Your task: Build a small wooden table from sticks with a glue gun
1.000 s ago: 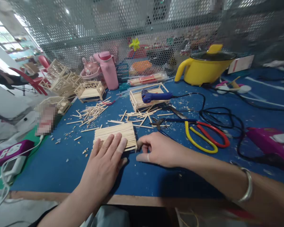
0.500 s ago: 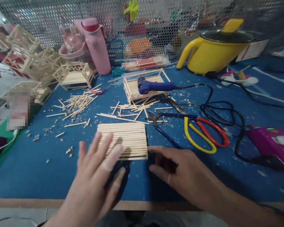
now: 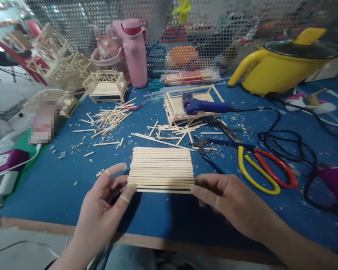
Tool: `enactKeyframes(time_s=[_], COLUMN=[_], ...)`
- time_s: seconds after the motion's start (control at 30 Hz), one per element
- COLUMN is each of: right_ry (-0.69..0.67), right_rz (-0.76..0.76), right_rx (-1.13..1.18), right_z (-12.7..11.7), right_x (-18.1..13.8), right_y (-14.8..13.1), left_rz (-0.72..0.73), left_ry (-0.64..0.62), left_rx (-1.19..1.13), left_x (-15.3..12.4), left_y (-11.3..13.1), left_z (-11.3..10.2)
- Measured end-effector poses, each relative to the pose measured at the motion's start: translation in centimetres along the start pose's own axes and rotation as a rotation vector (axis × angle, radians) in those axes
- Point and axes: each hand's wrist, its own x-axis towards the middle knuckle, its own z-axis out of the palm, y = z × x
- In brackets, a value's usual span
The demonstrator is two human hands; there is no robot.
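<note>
A flat panel of pale wooden sticks (image 3: 161,165) laid side by side is in front of me, with a narrow gap before its frontmost stick. My left hand (image 3: 103,204) grips the near left corner, thumb on top and the index finger raised off it. At the near right corner, my right hand (image 3: 232,198) pinches the panel between thumb and fingers. Both hands have whitish wraps on some fingers. Just beyond the panel lie loose sticks (image 3: 163,140), and to its right are blue-handled nippers (image 3: 211,161).
A blue glue gun (image 3: 205,107) rests on a small stick frame (image 3: 169,112). Scissors (image 3: 270,168) and a black cord (image 3: 276,138) lie right. At the back stand a yellow pot (image 3: 284,71), a pink bottle (image 3: 135,56) and a miniature stick bed (image 3: 107,88). More sticks (image 3: 112,120) are scattered left.
My left hand has come down from above the panel and closed on its left corner. My right hand has closed on the right corner. The view has shifted left.
</note>
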Motion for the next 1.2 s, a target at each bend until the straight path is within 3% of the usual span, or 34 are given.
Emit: enactKeyframes(time_s=[0.17, 0.33, 0.6, 0.73, 0.83, 0.93, 1.1, 1.2], right_ry=[0.017, 0.023, 0.029, -0.032, 0.104, 0.276, 0.253, 0.226], right_rz=[0.072, 0.096, -0.074, -0.235, -0.291, -0.313, -0.373, -0.34], right_rx=[-0.003, 0.023, -0.055, -0.276, -0.549, -0.762, -1.107, -1.175], right_z=[0.2, 0.4, 1.0, 1.0, -0.2, -1.5, -0.9, -0.2], right_x=[0.4, 0.2, -0.5, -0.7, 0.2, 2.9, 8.3, 9.8], right_y=[0.0, -0.3, -1.4, -2.4, -3.3, -4.3, -6.1, -6.9], left_rz=[0.027, 0.032, 0.067, 0.0, -0.037, -0.039, -0.039, -0.036], left_ry=[-0.059, -0.03, -0.003, 0.133, 0.205, 0.158, 0.095, 0.065], left_rx=[-0.021, -0.002, 0.017, 0.038, 0.012, -0.082, -0.17, -0.206], left_x=[0.1, 0.1, -0.7, -1.1, -1.0, -0.8, -0.5, -0.4], left_y=[-0.4, -0.6, -2.1, -2.5, -1.9, -1.0, -0.5, -0.6], left_z=[-0.2, 0.1, -1.7, -2.7, -2.9, -2.6, -2.2, -2.2])
